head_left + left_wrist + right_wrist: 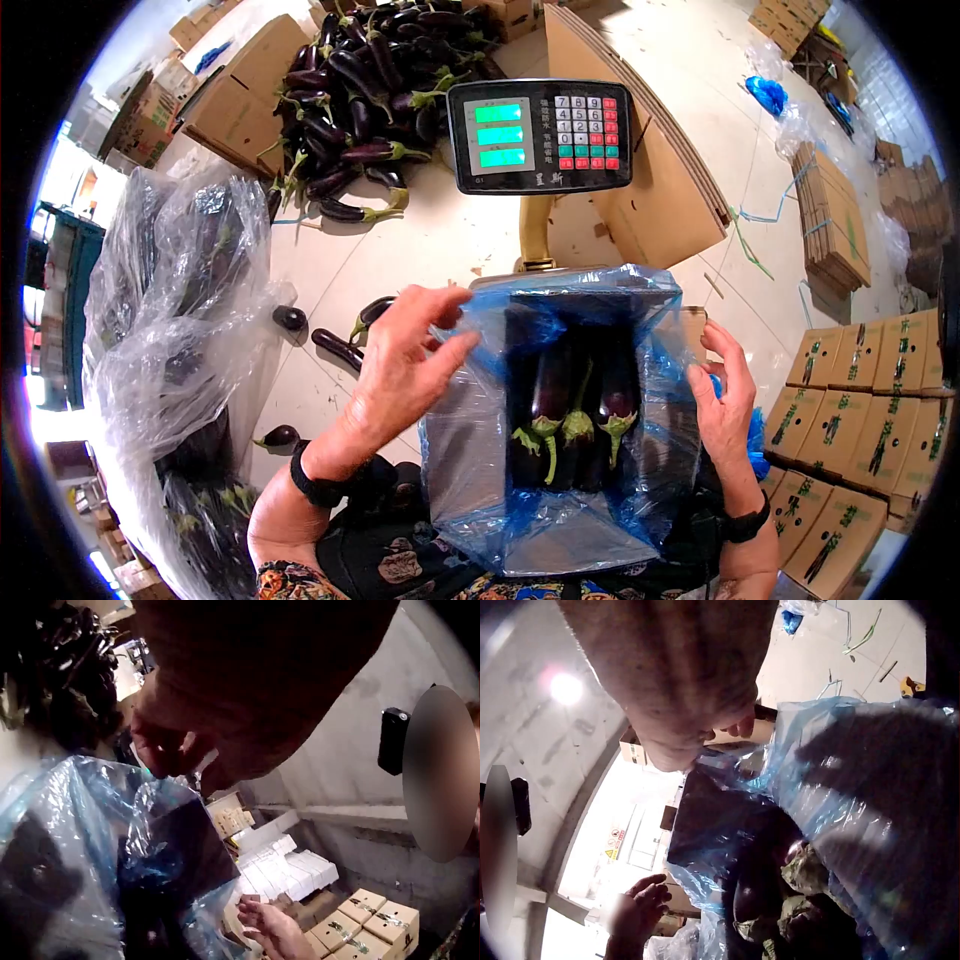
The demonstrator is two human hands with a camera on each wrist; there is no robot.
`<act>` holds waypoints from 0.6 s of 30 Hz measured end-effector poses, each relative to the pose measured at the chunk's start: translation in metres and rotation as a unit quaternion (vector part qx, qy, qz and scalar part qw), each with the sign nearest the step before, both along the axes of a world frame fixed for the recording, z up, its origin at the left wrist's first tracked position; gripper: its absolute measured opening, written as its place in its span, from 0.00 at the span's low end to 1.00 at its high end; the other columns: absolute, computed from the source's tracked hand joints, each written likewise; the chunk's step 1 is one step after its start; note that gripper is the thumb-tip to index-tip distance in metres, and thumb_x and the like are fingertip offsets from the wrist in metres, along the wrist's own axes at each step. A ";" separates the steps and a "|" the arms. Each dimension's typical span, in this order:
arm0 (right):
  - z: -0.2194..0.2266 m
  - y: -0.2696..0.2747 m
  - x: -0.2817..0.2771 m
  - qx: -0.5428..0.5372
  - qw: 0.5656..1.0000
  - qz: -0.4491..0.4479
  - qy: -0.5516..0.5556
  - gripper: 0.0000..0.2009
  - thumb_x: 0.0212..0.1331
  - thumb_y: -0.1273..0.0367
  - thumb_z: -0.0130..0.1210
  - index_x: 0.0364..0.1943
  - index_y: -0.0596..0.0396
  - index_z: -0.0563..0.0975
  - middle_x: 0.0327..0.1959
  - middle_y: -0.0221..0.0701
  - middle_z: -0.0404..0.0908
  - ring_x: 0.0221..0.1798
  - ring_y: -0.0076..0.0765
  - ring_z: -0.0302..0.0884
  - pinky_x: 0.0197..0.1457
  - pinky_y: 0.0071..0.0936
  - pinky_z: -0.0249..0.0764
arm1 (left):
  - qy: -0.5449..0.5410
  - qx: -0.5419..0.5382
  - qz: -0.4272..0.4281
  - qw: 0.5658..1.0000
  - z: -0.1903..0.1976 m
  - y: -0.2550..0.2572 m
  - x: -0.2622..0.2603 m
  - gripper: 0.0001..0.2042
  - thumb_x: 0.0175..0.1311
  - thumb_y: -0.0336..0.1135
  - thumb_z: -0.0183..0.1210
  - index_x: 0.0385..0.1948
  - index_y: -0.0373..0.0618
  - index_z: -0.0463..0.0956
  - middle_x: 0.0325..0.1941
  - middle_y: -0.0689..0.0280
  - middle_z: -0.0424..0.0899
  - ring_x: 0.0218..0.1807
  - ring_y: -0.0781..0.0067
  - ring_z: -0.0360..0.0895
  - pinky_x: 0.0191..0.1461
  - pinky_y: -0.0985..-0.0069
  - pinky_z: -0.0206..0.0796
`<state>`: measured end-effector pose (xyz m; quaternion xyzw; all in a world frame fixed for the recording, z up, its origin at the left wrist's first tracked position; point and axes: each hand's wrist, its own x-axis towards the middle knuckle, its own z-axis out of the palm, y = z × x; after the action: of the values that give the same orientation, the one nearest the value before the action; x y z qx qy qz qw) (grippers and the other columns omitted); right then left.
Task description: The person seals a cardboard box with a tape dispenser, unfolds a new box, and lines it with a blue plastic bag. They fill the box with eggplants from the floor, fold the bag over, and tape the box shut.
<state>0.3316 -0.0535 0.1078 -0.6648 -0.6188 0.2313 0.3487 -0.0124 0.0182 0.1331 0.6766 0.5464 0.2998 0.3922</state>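
Observation:
A box lined with a blue plastic bag (560,550) stands in front of the person, the bag's edges folded out over its sides. Inside lie several eggplants (618,400), green stems pointing toward the person. At the box's upper left, the left hand (400,360) hovers by the bag's edge, fingers loosely bent and thumb apart, with nothing between them. The right hand (727,400) is beside the box's right side, fingers slightly bent close to the bag and a cardboard flap (692,330). In the right wrist view, eggplant caps (804,870) show inside the bag.
A scale display (540,137) on a post stands behind the box. Beyond it are an eggplant heap (370,90) and leaning flat cardboard (650,150). Clear plastic (170,300) covers more eggplants at left. Loose eggplants (338,348) lie on the floor; stacked cartons (850,420) stand at right.

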 end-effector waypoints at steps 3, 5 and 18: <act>-0.003 0.004 0.002 -0.021 0.999 0.002 0.028 0.25 0.59 0.68 0.61 0.60 0.59 0.69 0.62 0.42 0.71 0.61 0.41 0.72 0.56 0.34 0.74 | -0.001 -0.002 0.025 1.000 -0.013 0.008 -0.009 0.24 0.57 0.34 0.65 0.56 0.40 0.72 0.53 0.58 0.75 0.56 0.65 0.74 0.56 0.70 0.70; -0.002 0.009 0.001 -0.029 0.998 0.006 0.057 0.25 0.59 0.67 0.61 0.60 0.59 0.69 0.62 0.42 0.71 0.62 0.41 0.71 0.56 0.34 0.74 | 0.011 -0.024 0.020 0.999 -0.025 0.011 -0.016 0.26 0.56 0.36 0.65 0.57 0.40 0.71 0.56 0.57 0.74 0.59 0.63 0.72 0.59 0.67 0.68; -0.016 0.023 -0.003 -0.089 0.990 -0.004 0.109 0.25 0.57 0.67 0.62 0.58 0.62 0.69 0.53 0.40 0.77 0.52 0.37 0.76 0.50 0.32 0.76 | 0.105 0.036 -0.011 0.994 -0.066 0.026 -0.020 0.23 0.55 0.36 0.64 0.53 0.40 0.74 0.54 0.56 0.77 0.56 0.64 0.74 0.55 0.68 0.68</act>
<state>0.3288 -0.0308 0.0916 -0.6664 -0.5512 0.3553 0.3548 -0.0323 0.0439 0.0667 0.7240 0.5660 0.2419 0.3113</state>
